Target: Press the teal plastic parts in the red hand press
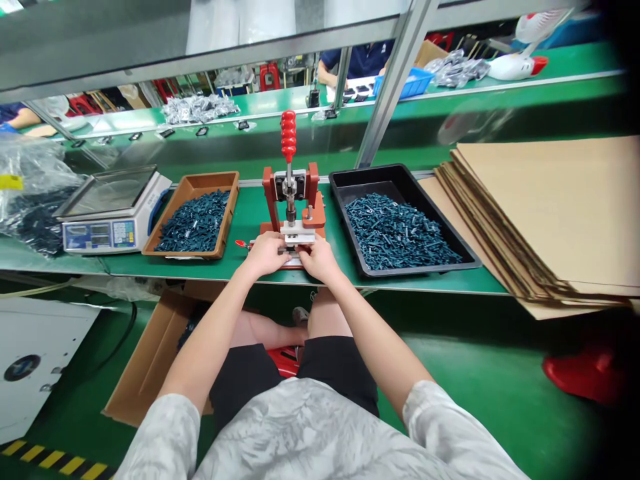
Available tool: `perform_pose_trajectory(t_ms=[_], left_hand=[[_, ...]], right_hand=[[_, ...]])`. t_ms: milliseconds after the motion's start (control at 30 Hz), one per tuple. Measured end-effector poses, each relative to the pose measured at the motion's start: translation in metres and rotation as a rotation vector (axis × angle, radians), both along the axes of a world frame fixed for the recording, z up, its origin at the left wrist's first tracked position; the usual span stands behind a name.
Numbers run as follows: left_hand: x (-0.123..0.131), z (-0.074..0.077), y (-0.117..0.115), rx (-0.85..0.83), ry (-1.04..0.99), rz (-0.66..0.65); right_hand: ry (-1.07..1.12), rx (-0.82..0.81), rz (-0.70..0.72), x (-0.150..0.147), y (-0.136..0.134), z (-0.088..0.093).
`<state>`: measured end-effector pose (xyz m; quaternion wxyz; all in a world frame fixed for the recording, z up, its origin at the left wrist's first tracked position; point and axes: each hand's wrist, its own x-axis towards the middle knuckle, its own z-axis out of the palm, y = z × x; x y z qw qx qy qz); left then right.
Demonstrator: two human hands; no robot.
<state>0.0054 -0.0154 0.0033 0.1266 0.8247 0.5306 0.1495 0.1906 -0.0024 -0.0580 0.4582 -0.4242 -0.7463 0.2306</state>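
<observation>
A red-handled toggle press [289, 143] stands upright on the bench in front of me, its plunger above a silver metal fixture [299, 233]. My left hand [267, 255] is at the fixture's left side, fingers bent inward and closed at its front. From the right, my right hand [320, 259] reaches the same fixture, thumb and fingers pinched near its front edge. Whatever the fingertips hold is too small and hidden to make out. A brown tray [233, 207] of small dark teal plastic parts [195, 223] sits left of the press. More such parts fill a black tray [345, 193] on the right.
A digital scale [110, 213] and a plastic bag of dark parts [35, 200] stand at the left. Stacked cardboard sheets [545, 213] lie at the right, overhanging the bench edge. A metal post [387, 93] rises behind the press. Beyond it, a person [357, 63] sits by a conveyor.
</observation>
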Motion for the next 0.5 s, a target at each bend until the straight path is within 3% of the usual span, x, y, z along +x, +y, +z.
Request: perform_pose_trajectory(t_ms=[100, 200, 267, 367, 500], left_hand=[[-0.018, 0.001, -0.017, 0.167, -0.064, 0.051], [-0.040, 0.002, -0.016, 0.370, -0.295, 0.391], [-0.042, 0.001, -0.005, 0.335, -0.450, 0.523], [-0.021, -0.006, 0.009, 0.198, -0.441, 0.416], [0.005, -0.015, 0.006, 0.179, -0.273, 0.239]], right_hand=[[0.013, -0.005, -0.005, -0.001, 0.000, -0.001], [0.021, -0.025, -0.007, -0.002, 0.000, -0.002], [0.024, -0.046, -0.016, -0.002, -0.001, 0.000], [0.031, -0.138, -0.036, 0.002, -0.003, 0.004], [0.010, -0.378, -0.053, 0.011, 0.000, 0.011]])
